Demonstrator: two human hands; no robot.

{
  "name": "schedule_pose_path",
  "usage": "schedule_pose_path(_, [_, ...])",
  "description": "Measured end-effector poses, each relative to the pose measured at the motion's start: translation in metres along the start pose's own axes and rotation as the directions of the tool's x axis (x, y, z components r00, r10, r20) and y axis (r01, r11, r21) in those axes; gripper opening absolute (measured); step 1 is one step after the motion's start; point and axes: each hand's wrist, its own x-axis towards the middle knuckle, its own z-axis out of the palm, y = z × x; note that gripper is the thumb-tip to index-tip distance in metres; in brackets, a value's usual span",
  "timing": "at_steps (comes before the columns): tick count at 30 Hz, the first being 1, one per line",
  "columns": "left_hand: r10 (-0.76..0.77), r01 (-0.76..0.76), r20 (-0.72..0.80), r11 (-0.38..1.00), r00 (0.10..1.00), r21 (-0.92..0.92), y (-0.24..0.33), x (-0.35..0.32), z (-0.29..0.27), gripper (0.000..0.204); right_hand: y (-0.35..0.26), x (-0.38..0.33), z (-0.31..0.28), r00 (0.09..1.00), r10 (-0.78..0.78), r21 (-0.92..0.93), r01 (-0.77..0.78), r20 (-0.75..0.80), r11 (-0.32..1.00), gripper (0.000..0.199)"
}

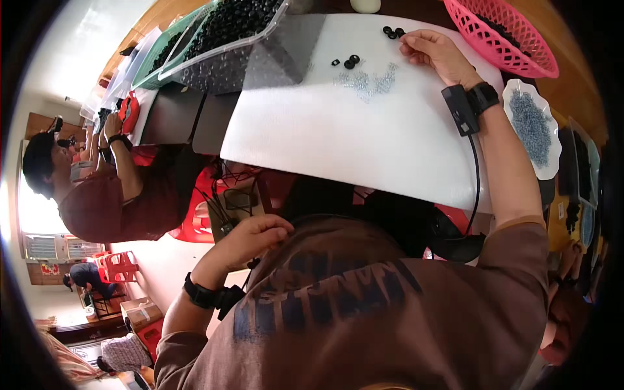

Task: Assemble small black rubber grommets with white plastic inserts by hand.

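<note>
My right hand (434,55) reaches over the white board (292,130), its thumb and fingertips drawn together beside a small cluster of round black pieces (391,32). Whether anything is pinched in those fingertips is too small to make out. Two round black pieces (351,62) and a small black piece (335,63) lie left of them. Just below is a loose scatter of tiny clear-bluish pieces (367,82). My left hand (250,242) hangs off the board, in front of my body. Its fingers are curled together, and nothing shows in them.
A clear bin (224,62) heaped with black pieces stands at the far left, beside a green bin (146,75). At the far right is a pink basket (539,62); a white scalloped dish (549,166) holds bluish pieces. A cable (476,175) hangs from my right wrist. A person (104,195) sits left.
</note>
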Motion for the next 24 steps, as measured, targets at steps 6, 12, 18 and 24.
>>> schedule_pose_path(6, [0.018,-0.04,-0.149,0.988,0.989,-0.146,-0.042,-0.035,0.039,0.023,0.01,-0.021,-0.002,0.999,-0.033,-0.048,0.032,-0.01,0.998,0.023])
schedule_pose_path(12, [-0.016,0.005,-0.16,0.998,0.987,-0.07,-0.054,-0.037,0.05,0.022,0.01,-0.021,0.0,0.999,-0.042,-0.085,0.039,-0.025,0.996,0.024])
schedule_pose_path(18, [0.074,-0.078,-0.044,0.992,0.996,-0.102,-0.048,0.027,0.042,0.022,0.008,-0.02,-0.002,0.999,-0.04,-0.097,0.039,-0.008,0.995,0.025])
schedule_pose_path(24, [0.129,-0.128,0.113,0.992,0.985,-0.022,-0.041,0.136,0.051,0.019,0.0,-0.027,0.009,0.999,0.044,-0.003,-0.044,-0.032,0.999,0.024])
